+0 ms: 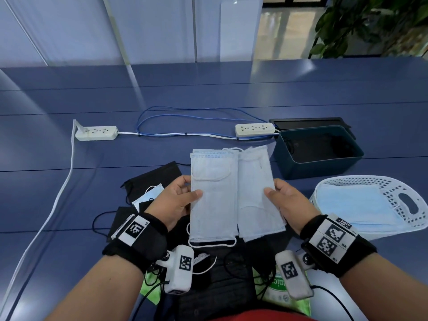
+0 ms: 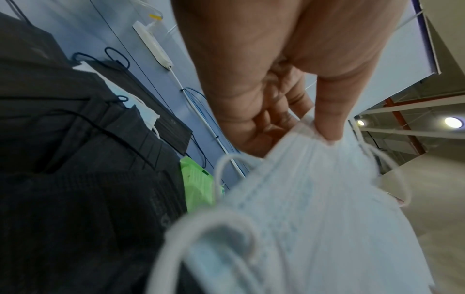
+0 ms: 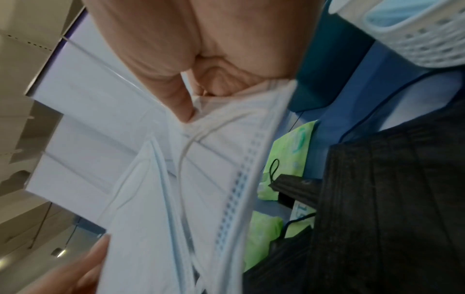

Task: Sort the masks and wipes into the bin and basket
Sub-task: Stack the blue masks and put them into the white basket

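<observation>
A light blue mask [image 1: 213, 195] is pinched at its left edge by the left hand [image 1: 176, 202], thumb on top and fingers curled beneath; in the left wrist view the thumb [image 2: 329, 111] is seen pressed on the pleats. A second light blue mask [image 1: 257, 195] is pinched at its right edge by the right hand [image 1: 287, 205], thumb over the fabric, the other fingers hidden behind it. Both masks are held side by side above the desk [image 1: 162, 93], their inner edges touching or overlapping. Under the hands, at 6 to 9 o'clock, black masks [image 1: 150, 179] are piled with one more blue mask [image 1: 151, 194] among them, and green wipe packs [image 1: 278, 295] lie at 6 o'clock, partly covered. At 2 o'clock from the hands a dark teal bin [image 1: 317, 167] is set, something black inside it. At 3 o'clock a white basket [image 1: 393, 195] is seen with a blue mask [image 1: 356, 205] in it. Two power strips [image 1: 96, 133] and cables lie at 12 o'clock.
</observation>
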`<state>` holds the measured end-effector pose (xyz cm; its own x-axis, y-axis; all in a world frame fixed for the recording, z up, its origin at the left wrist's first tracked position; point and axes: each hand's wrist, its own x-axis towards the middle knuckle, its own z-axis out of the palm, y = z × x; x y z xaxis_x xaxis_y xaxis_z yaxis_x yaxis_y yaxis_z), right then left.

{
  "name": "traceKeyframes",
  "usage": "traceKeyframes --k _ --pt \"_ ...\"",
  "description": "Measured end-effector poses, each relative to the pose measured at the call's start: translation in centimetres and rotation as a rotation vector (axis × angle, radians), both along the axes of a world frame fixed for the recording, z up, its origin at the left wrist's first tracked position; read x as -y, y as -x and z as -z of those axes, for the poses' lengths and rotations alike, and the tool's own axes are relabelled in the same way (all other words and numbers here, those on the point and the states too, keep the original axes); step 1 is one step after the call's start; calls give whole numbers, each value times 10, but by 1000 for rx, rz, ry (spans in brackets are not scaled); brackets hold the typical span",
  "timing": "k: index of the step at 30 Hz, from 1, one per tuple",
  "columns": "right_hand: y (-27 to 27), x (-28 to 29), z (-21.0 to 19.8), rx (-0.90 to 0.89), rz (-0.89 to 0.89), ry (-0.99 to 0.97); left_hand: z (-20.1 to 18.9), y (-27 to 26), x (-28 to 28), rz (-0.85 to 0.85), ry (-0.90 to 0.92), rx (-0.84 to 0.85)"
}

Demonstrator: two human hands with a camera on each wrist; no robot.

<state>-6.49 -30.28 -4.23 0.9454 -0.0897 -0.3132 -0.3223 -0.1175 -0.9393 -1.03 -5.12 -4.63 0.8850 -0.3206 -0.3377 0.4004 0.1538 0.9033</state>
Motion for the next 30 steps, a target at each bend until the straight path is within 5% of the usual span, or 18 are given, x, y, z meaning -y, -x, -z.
traceKeyframes --k 10,18,24,27,30 --pt "-2 -9 -7 -57 -10 -107 -22 1 11 137 297 -62" --pt "-6 -25 -10 -87 16 -495 -11 2 30 160 95 -86" --pt "-2 -32 -10 -155 18 -580 -5 7 36 70 182 -146" --pt "-6 -36 -8 -141 -56 -434 -5 7 39 40 189 -131" --pt "-7 -36 -14 -22 -271 0 -8 3 42 -23 161 -1"
